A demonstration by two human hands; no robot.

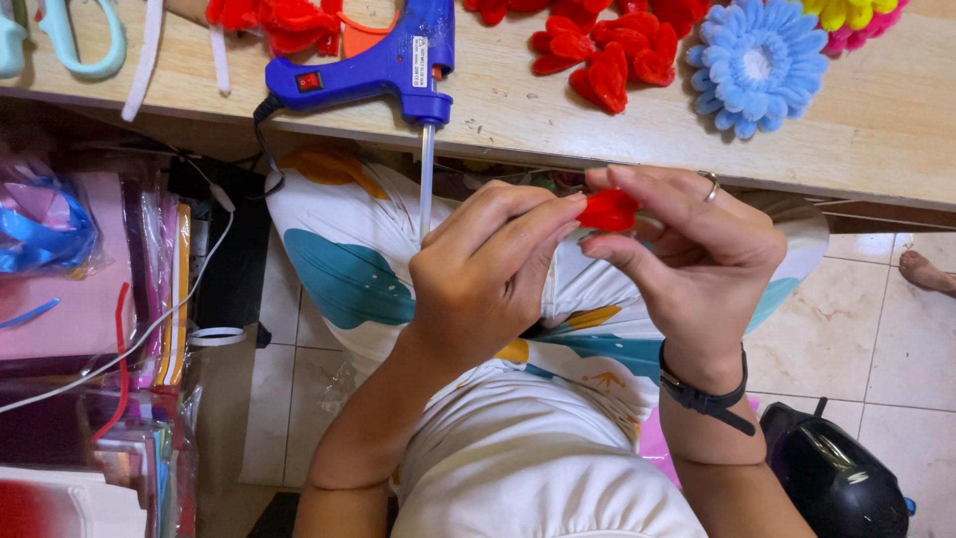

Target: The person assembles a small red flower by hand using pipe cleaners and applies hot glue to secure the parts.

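Pinching a small red fuzzy petal (607,210) between both sets of fingertips, I have it up over my lap, just below the near edge of the wooden worktop (876,120) and clear of it. My left hand (485,271) is closed narrow, thumb and forefinger meeting on the petal's left end; my right hand (697,254) grips the other end the same way, with the rest of its fingers curled loosely.

The blue glue gun (378,65) lies on the worktop's near edge, right above my hands, its nozzle poking past the edge with a clear glue stick (426,179) hanging down towards my left knuckles. If it is hot, that is the main hazard as I see it: a lift of my left hand could brush the tip, or a drip could land on my fingers or my patterned clothing. Its cord (261,149) drops off the edge on the left side, so a snag there could drag the gun down onto my lap.

The petal is small and soft, so pressing too hard could crush its shape, and a loose grip would let it fall to the tiled floor (876,309). More red petals (597,55) and a blue flower (759,62) sit further back on the worktop, safely away
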